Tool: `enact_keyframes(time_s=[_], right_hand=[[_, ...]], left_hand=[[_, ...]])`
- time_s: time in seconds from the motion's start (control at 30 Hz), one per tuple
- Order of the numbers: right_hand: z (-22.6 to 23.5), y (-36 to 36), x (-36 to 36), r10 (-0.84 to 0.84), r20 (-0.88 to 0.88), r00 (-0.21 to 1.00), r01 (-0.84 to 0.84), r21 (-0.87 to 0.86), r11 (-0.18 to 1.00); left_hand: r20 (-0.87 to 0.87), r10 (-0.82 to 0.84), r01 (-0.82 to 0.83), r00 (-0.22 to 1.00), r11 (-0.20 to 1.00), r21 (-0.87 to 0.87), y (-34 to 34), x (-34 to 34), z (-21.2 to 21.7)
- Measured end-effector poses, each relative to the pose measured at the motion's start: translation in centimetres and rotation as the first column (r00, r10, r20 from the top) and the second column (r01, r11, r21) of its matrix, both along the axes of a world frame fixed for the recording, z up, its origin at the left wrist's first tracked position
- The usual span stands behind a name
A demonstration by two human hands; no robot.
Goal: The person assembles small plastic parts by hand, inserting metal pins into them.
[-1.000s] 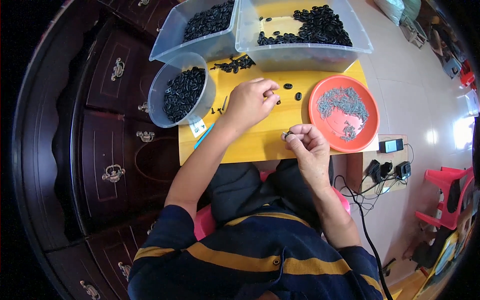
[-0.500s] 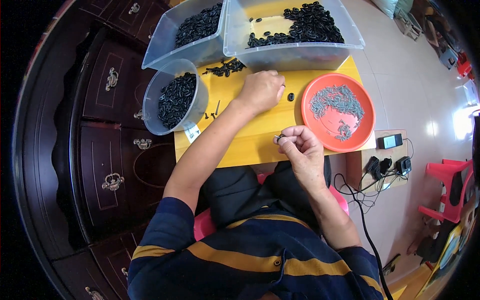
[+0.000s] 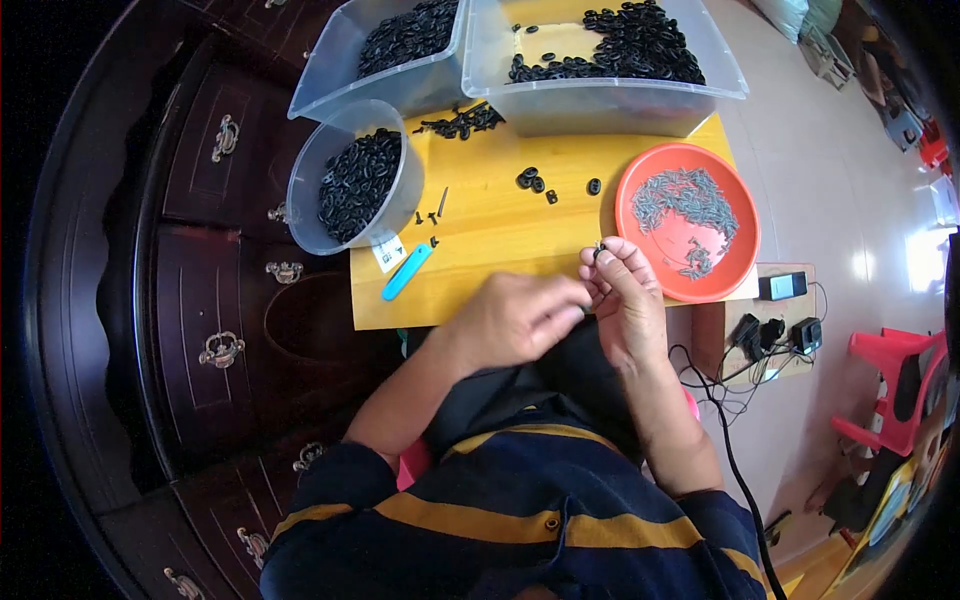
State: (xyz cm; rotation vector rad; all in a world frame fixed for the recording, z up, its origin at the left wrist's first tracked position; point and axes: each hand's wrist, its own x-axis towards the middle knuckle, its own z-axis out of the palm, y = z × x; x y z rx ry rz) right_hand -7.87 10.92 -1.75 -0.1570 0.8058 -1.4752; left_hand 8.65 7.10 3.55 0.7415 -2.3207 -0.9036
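My right hand (image 3: 628, 295) pinches a small black oval piece (image 3: 600, 252) between thumb and fingertips, near the front edge of the yellow table (image 3: 500, 225). Close beside it on the left is my left hand (image 3: 520, 315), slightly blurred, its thumb and fingers drawn together. What sits between those fingertips is too small and smeared to name. Beyond the hands lie several loose black oval pieces (image 3: 537, 184) and another oval piece (image 3: 594, 187). An orange-red plate (image 3: 690, 283) holding small grey screw-like pins (image 3: 683, 203) stands to the right.
Two clear plastic bins (image 3: 610, 105) and a round tub (image 3: 297, 195) hold many black oval pieces. A light-blue flat tool (image 3: 407, 272) rests near a long screw (image 3: 443, 202) and small black bits. Dark drawers (image 3: 205, 300) stand left; cables and a box (image 3: 780, 287) are right.
My left hand has drawn back from the far middle of the table to beside my right hand. Oval pieces and the light-blue tool, hidden before by that arm, now show.
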Motion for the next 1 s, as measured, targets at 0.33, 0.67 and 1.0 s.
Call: enact_keyframes(time_s=[0.33,0.67,1.0], right_hand=[[0.3,0.4,0.5,0.043,-0.007,0.999,-0.043,0.014,0.999],[0.2,0.8,1.9,0.056,-0.035,0.998,-0.059,-0.086,0.995],[-0.4,1.0,2.5,0.106,-0.033,0.994,-0.109,-0.122,0.986]], left_hand=[[-0.08,0.035,-0.027,0.996,0.995,0.096,3.9,-1.9,-1.8],[-0.171,0.336,-0.228,0.926,0.86,0.457,5.7,-2.5,-2.3],[-0.226,0.386,-0.233,0.894,0.834,0.501,8.1,-0.6,-3.8]])
